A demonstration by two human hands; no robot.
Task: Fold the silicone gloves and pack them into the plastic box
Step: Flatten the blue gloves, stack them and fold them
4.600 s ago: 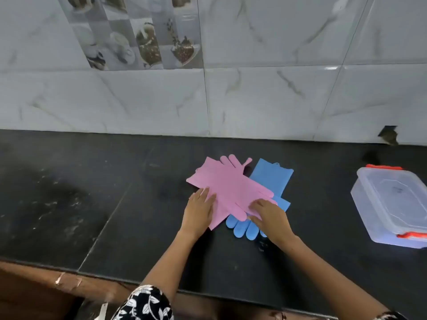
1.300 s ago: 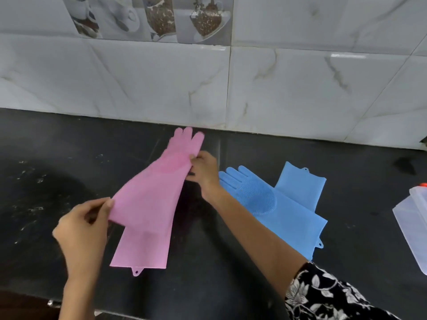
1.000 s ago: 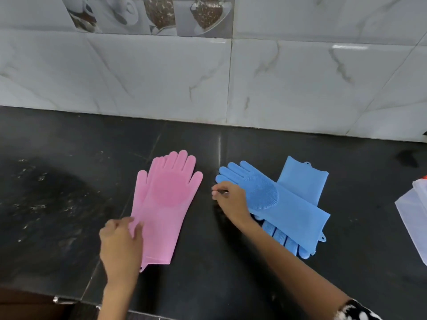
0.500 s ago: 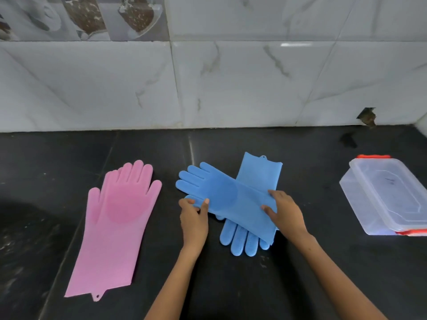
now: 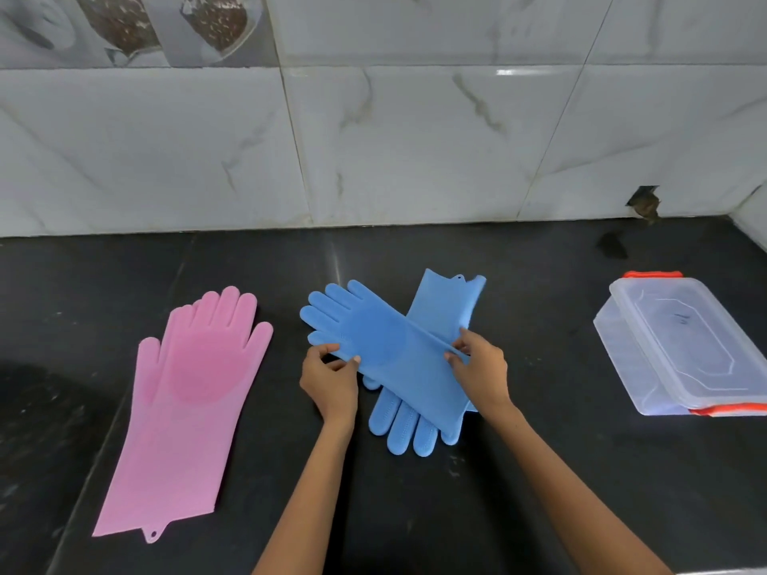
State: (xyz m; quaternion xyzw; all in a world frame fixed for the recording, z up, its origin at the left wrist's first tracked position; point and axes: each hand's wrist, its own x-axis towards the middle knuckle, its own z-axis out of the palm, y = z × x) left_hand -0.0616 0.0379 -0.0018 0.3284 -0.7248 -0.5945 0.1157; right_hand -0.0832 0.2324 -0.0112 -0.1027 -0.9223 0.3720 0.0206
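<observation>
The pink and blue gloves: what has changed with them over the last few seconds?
The pink silicone gloves were lifted off the blue pile, laid flat to its left and let go. Both hands, left and right, then took hold of the top blue silicone glove. The lidded clear plastic box stayed put.

Pink glove [image 5: 189, 392], blue gloves [image 5: 398, 354]: matt silicone, nubbed palms. Box [image 5: 680, 350]: clear glossy plastic. Counter [image 5: 539, 471]: dark polished stone.

Bare counter [image 5: 539, 367] lies between the crossed blue gloves [image 5: 398, 359] and the lidded plastic box [image 5: 680, 346]; a pink glove [image 5: 186, 408] occupies the left.
</observation>
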